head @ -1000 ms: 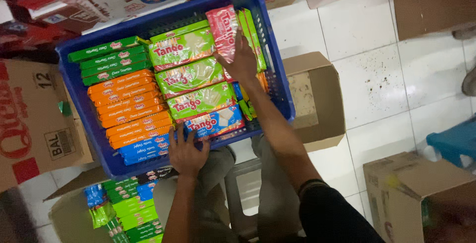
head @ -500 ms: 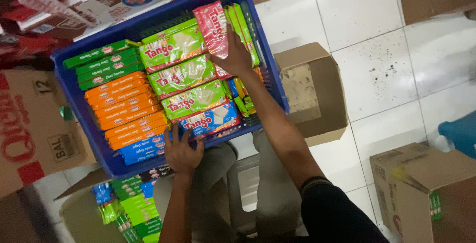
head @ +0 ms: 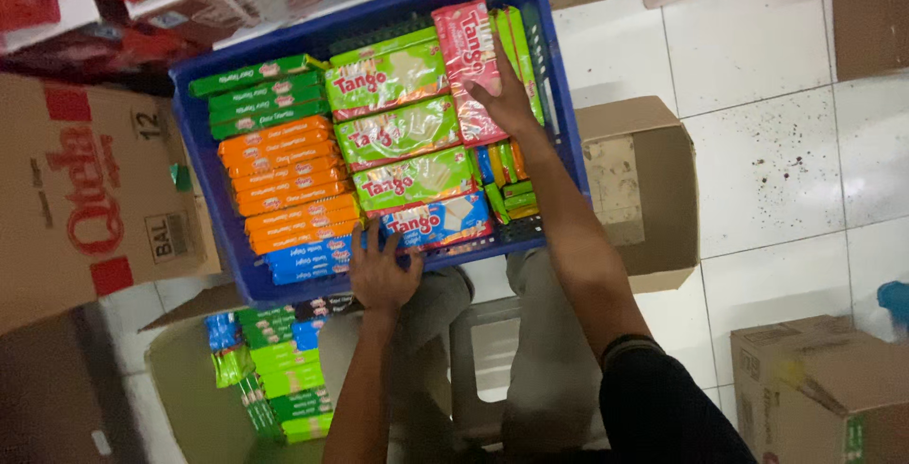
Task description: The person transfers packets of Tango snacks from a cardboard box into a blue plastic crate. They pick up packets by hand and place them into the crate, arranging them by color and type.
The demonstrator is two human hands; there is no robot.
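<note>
- The right hand (head: 508, 104) lay palm down on a pink wafer pack (head: 467, 57) inside the blue crate (head: 213, 208), fingers stretched forward and slightly spread over the pack's lower half.
- That pink pack sat lengthwise toward the crate's far right, its upper end clear of the fingertips, its lower end hidden under the palm; whether the thumb curled beneath it could not be told.
- Just to the right of the pink pack stood narrow green packs (head: 521, 47) on edge against the crate wall, touching the hand's outer side.
- The left hand (head: 382, 275) rested on the crate's near rim, fingers spread, the fingertips lying against a blue wafer pack (head: 440, 221) at the front of the middle column.
- Above that blue pack lay three green wafer packs (head: 398, 128) stacked in a row toward the far side.
- On the left of the crate, slim bars were lined up: green, then orange bars (head: 284, 180), then blue.
- An open cardboard box (head: 644, 189) stood beside the crate on the white tiled floor (head: 757, 142).
</note>
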